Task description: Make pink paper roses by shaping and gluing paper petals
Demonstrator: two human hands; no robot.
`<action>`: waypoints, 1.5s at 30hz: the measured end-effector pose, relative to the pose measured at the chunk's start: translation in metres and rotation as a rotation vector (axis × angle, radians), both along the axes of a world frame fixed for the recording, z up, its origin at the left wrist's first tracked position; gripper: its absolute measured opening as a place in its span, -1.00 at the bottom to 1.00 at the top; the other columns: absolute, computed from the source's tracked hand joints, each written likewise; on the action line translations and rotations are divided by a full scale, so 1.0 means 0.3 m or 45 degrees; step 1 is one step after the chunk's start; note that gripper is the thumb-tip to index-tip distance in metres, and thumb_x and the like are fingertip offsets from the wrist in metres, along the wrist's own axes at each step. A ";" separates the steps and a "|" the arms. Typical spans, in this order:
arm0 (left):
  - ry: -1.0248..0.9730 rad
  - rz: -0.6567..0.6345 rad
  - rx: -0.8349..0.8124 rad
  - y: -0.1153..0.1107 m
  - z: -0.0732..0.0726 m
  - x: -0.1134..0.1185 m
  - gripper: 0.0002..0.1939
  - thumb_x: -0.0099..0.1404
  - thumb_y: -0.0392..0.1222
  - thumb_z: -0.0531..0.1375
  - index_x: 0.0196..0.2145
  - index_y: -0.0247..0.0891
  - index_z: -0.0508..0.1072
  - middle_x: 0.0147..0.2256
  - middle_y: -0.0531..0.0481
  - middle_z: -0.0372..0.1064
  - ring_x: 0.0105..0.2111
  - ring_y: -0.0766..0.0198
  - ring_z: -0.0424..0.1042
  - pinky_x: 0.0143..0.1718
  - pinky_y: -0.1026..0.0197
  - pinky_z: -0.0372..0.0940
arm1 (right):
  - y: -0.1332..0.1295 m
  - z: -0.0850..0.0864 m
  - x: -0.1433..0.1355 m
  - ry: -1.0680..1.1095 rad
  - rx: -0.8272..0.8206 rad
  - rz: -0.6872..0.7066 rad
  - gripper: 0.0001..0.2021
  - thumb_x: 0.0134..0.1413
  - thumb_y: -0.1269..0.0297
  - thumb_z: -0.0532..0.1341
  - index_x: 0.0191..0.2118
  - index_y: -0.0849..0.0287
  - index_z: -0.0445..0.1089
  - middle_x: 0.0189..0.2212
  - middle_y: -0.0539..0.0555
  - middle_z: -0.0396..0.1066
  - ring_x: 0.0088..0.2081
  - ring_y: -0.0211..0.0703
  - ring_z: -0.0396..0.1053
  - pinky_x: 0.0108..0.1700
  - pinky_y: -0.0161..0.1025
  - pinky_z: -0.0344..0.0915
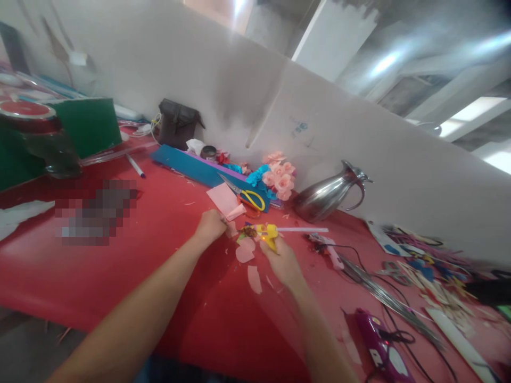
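My right hand [281,260] is wrapped round the handle of a yellow glue gun [266,230], whose nozzle points left. A long clear glue stick [303,230] sticks out of its back. Just left of the nozzle, my left hand [211,226] pinches a small pink paper piece [231,229]; its fingertips are partly hidden. Loose pink paper petals [245,251] lie on the table below the gun. Beyond my hands are a folded pink paper sheet [223,200] and scissors with yellow and orange handles [253,198].
Paper flowers [281,178] and a blue board [187,166] lie along the wall, near a steel jug [329,194]. On the right of the red table [171,319] are a pink glue gun [331,252], wires [379,292] and a purple corded device [379,343]. A jar [51,143] stands left.
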State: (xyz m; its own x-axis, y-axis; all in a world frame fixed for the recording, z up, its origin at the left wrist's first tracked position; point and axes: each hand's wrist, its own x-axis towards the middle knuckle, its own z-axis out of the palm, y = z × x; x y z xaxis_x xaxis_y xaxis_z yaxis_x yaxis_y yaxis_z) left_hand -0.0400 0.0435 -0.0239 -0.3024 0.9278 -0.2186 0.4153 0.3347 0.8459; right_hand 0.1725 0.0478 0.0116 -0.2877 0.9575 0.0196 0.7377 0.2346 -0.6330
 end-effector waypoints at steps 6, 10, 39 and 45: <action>-0.083 0.070 0.096 0.001 -0.005 0.006 -0.95 -0.09 -0.30 0.23 -0.56 -0.31 0.48 -0.53 -0.01 0.43 -0.47 0.29 0.38 -0.50 0.34 0.17 | 0.083 0.006 0.076 0.164 -0.148 -0.259 -0.64 -0.05 -0.04 0.08 -0.39 0.21 0.32 -0.74 -0.07 0.25 -0.68 -0.25 0.20 -0.59 -0.32 0.12; -0.386 0.078 0.172 -0.010 0.016 0.021 -0.89 -0.08 -0.23 0.23 -0.59 -0.34 0.43 -0.60 0.05 0.35 -0.52 0.33 0.33 -0.48 0.34 0.16 | 0.145 -0.004 0.173 -0.044 -0.082 -0.465 -0.65 -0.02 -0.03 0.04 -0.55 0.15 0.26 -0.77 -0.04 0.22 -0.63 -0.16 0.28 -0.55 -0.28 0.16; -0.693 -0.198 0.492 -0.070 0.142 0.093 -0.74 0.17 0.09 0.07 -0.37 -0.16 0.23 -0.51 0.14 0.08 -0.56 0.42 0.06 -0.49 0.39 0.09 | 0.069 0.027 -0.089 1.004 -0.011 -0.407 -0.70 -0.13 0.14 0.17 -0.35 0.24 0.51 -0.46 0.07 0.49 -0.43 -0.16 0.37 -0.34 -0.23 0.28; -0.745 -0.162 0.565 -0.063 0.107 0.123 -0.75 0.17 0.03 0.09 -0.45 -0.21 0.23 -0.52 0.12 0.12 -0.55 0.42 0.08 -0.48 0.38 0.08 | 0.039 0.043 -0.078 1.337 -0.179 -0.446 -0.72 -0.26 0.13 0.28 -0.40 0.23 0.51 -0.51 0.05 0.46 -0.48 -0.23 0.33 -0.35 -0.25 0.29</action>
